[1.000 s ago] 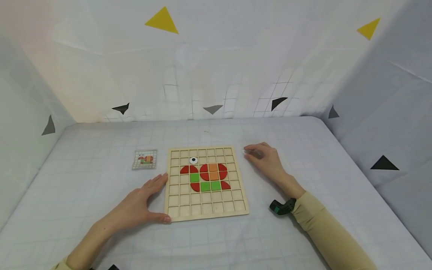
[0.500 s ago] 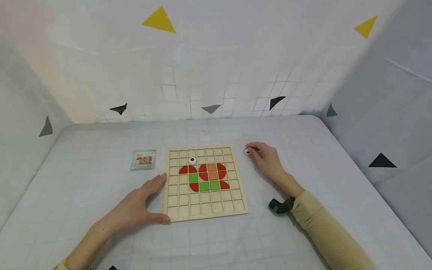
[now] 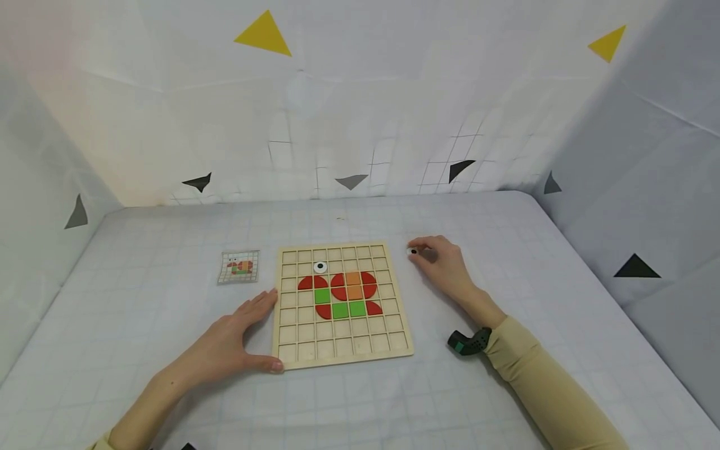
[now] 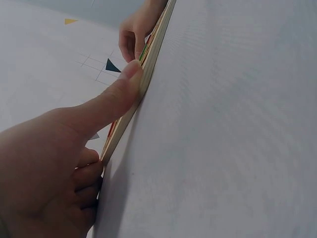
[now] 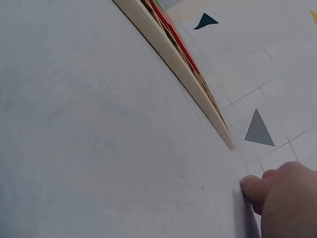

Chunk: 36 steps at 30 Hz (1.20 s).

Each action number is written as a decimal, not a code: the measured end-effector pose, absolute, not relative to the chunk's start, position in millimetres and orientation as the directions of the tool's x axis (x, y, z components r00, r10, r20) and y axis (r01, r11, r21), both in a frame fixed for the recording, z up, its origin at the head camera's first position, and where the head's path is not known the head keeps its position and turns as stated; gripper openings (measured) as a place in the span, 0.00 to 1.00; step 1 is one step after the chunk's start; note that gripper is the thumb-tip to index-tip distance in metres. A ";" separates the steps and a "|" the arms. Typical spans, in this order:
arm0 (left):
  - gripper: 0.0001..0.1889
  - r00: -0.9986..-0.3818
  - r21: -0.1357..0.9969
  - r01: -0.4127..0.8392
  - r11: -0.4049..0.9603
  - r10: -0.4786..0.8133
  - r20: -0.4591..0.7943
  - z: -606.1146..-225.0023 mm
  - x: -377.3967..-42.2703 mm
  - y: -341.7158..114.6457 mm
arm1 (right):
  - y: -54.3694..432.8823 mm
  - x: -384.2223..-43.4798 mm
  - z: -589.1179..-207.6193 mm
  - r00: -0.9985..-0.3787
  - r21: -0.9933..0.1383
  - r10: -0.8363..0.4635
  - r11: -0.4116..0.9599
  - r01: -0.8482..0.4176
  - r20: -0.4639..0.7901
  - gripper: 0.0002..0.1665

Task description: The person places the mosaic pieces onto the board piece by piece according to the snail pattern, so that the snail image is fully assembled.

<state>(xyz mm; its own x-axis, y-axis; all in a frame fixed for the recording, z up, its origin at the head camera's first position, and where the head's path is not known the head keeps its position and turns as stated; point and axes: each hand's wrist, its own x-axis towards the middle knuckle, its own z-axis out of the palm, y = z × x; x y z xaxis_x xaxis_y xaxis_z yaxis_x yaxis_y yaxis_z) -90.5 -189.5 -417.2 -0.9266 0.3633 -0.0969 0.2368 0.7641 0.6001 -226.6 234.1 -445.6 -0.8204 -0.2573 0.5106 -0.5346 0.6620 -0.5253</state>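
A square wooden grid board [image 3: 343,340] lies on the table, with red, green and orange pieces set in its middle cells. One round white eye piece [image 3: 320,267] with a black dot sits in an upper cell. My left hand [image 3: 225,347] rests along the board's left side, thumb at the near corner and fingertips at the edge higher up. Just right of the board's far corner, my right hand [image 3: 444,265] pinches a second eye piece [image 3: 413,251] between thumb and fingers. In the right wrist view, the right hand [image 5: 287,198] hides that piece.
A small picture card [image 3: 239,267] showing a matching coloured pattern lies left of the board. White cloth walls [image 3: 360,112] with yellow, black and grey triangles stand behind and beside the table.
The right fingers have shifted around the eye piece, whose black dot came into view. The hand stays in nearly the same place. The left hand and board have not moved; the head view shifts slightly.
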 end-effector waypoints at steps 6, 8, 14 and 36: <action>0.66 -0.928 0.597 0.238 0.766 0.362 -0.094 -417.7 -90.9 -190.4 | 232.7 -225.9 -443.4 -0.820 -0.537 -0.259 0.649 -0.539 0.510 0.18; 0.66 -0.928 0.595 0.238 0.768 0.360 -0.093 -417.6 -90.9 -190.6 | 232.1 -225.4 -442.8 -0.832 -0.543 -0.234 0.663 -0.515 0.504 0.18; 0.66 -0.929 0.595 0.240 0.768 0.360 -0.091 -417.0 -90.9 -191.4 | 230.6 -223.9 -440.7 -0.840 -0.559 -0.229 0.657 -0.507 0.493 0.17; 0.66 -0.929 0.606 0.213 0.766 0.351 -0.116 -416.6 -88.6 -188.1 | 184.5 -201.5 -415.4 -0.889 -0.664 -0.271 0.592 -0.457 0.369 0.14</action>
